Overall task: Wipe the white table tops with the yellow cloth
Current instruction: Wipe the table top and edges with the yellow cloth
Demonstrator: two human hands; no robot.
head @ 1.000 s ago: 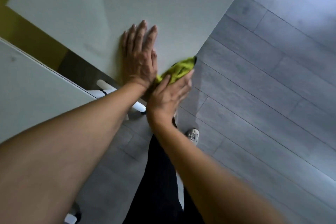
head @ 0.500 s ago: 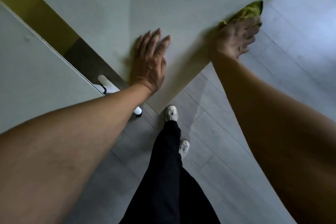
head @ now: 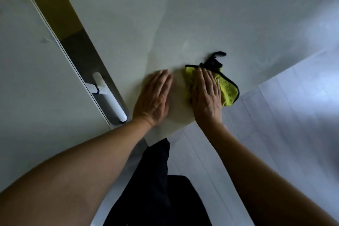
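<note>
While right hand (head: 206,95) presses yellow cloth (head: 228,88) flat-fingered, left hand (head: 154,99) rests splayed on white table top (head: 201,24); grey plank floor (head: 284,124).

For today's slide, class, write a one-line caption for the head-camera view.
Right hand presses a yellow microfibre cloth with black trim flat on the white table top; left hand rests flat beside it.

Cloth (head: 227,88) on table (head: 201,14), right of left hand (head: 154,101)
</note>
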